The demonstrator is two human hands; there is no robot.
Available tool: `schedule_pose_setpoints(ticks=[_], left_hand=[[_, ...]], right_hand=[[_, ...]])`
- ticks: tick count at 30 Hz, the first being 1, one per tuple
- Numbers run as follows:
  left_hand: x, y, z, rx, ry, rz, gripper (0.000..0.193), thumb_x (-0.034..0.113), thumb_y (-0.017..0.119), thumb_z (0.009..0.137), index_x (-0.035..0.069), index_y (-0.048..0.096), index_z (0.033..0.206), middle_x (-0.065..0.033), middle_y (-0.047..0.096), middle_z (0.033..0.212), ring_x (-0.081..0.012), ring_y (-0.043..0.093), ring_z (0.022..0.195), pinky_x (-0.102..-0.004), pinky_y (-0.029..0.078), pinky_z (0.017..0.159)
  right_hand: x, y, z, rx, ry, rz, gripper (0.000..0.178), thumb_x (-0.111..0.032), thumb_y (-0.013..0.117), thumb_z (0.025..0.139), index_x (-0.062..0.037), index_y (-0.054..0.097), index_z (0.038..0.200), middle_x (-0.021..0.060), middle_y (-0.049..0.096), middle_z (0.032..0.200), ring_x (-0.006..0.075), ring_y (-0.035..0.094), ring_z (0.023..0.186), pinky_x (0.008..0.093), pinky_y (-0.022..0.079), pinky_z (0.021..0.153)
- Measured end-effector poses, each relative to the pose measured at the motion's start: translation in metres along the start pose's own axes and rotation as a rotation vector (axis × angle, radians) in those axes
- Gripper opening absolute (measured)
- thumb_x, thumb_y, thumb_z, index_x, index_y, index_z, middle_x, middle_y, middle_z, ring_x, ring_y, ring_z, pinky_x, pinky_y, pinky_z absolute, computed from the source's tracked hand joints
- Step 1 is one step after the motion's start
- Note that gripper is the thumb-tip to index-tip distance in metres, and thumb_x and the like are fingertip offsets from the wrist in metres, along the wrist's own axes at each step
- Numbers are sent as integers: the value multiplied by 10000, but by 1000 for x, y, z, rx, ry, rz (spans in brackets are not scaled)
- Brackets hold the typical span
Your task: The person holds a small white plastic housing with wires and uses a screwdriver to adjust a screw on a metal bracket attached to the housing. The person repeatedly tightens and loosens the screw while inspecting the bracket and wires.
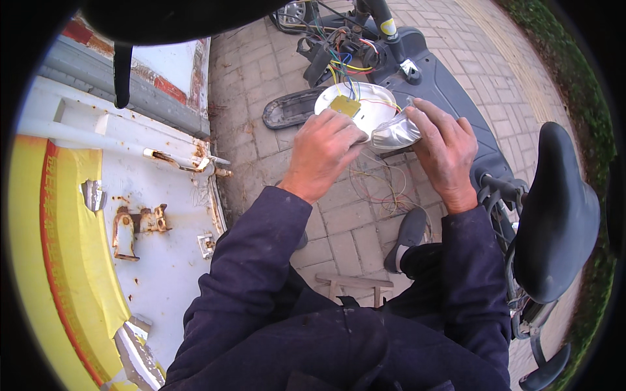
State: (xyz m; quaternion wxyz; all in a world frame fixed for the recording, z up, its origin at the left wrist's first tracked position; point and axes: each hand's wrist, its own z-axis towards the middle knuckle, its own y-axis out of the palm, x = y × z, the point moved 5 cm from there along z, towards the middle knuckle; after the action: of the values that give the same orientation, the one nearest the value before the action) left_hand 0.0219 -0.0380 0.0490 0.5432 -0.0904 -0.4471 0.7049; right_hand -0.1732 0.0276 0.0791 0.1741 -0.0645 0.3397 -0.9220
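Observation:
My right hand point(447, 153) grips a shiny silver lamp reflector point(396, 135), with the thumb and fingers on its right end. My left hand point(326, 153) is closed, its fingertips bent in at the reflector's left end; what they pinch is hidden. Just beyond both hands is a white oval plastic housing point(375, 98), its open side facing up. A yellowish circuit board point(345, 105) sits on it near my left fingers. Coloured wires point(349, 65) run from the housing to a bundle on the dark scooter.
A grey scooter body point(433, 81) stands ahead and right, its black saddle point(554, 215) at my right. Loose thin wires point(391, 192) hang above the paving near my shoe point(411, 231). A small wooden stool point(355, 280) is below me. A rusty white metal panel point(169, 215) lines the left.

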Motion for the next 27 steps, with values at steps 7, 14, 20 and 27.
schedule_pose_setpoints(ticks=[7, 14, 20, 27], left_hand=[[-11, 16, -5, -43, -64, 31, 197, 191, 809, 830, 93, 749, 991, -47, 677, 957, -274, 623, 947, -397, 482, 821], [-94, 34, -8, 25, -666, -116, 503, 332, 881, 781, 15, 715, 1135, -161, 700, 1080, -332, 621, 1126, -471, 503, 933], [-151, 67, -19, -220, -1078, -942, 1018, 383, 892, 822, -40, 339, 1565, -196, 542, 1481, -308, 555, 1338, -455, 494, 1048], [-134, 108, -2, -241, -1151, -1369, 541, 248, 782, 957, 54, 535, 1397, -75, 677, 1280, -234, 691, 1129, -376, 585, 909]], right_hand=[[22, 27, -18, -158, 712, 578, 291, -105, 741, 873, -57, 710, 1158, 64, 726, 1050, 203, 657, 874, 296, 504, 793], [26, 43, -25, -241, 922, 886, 310, -99, 758, 871, -33, 713, 1170, 5, 710, 953, 95, 609, 774, 272, 493, 707], [38, 46, -33, -222, 1042, 1112, 275, -74, 748, 895, -6, 712, 1159, 11, 700, 937, 76, 596, 723, 240, 484, 664], [47, 45, -40, -219, 1261, 1257, 294, -123, 760, 921, 9, 703, 1178, 23, 695, 914, 73, 604, 708, 230, 482, 646]])
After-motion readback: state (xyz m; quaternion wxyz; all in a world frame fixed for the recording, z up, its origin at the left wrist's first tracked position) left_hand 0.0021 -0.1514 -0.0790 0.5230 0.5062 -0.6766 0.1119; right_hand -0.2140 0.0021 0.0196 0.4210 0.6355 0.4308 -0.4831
